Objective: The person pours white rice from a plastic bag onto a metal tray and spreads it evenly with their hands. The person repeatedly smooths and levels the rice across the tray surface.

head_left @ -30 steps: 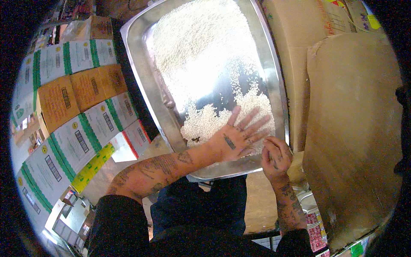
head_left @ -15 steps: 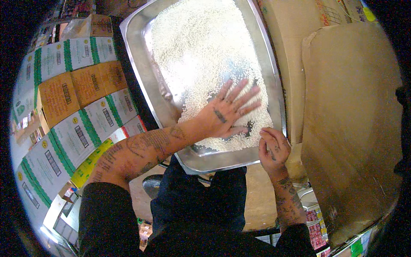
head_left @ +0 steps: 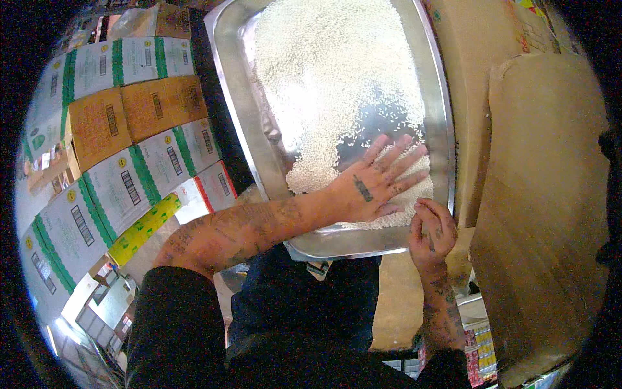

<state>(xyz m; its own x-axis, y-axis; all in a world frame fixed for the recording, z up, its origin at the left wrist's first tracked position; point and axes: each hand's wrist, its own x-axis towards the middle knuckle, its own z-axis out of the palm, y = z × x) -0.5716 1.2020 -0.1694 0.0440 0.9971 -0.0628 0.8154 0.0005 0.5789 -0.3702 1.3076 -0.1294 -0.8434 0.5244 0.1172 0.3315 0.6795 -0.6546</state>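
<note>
1. Boxes [head_left: 127, 188] are stacked along my left; beside them, rice [head_left: 324, 58] lies loose in a metal tray [head_left: 243, 97].
2. My left hand [head_left: 369, 188] is palm-down over the nearer rice, fingers wide.
3. My right hand [head_left: 434, 233], by the rim, has fingers curled in; I can't tell whether they pinch anything.
4. I'd judge this as spreading; the next move calls for a light, flat palm.

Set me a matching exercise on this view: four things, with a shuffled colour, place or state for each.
1. Left hand
2. Metal tray
3. Right hand
4. Grains

A. Curled, by the tray's near right corner
B. White, spread inside the tray
C. Splayed out over the grains
D. Silver-coloured and shiny

Pairs: 1-C; 2-D; 3-A; 4-B
</note>
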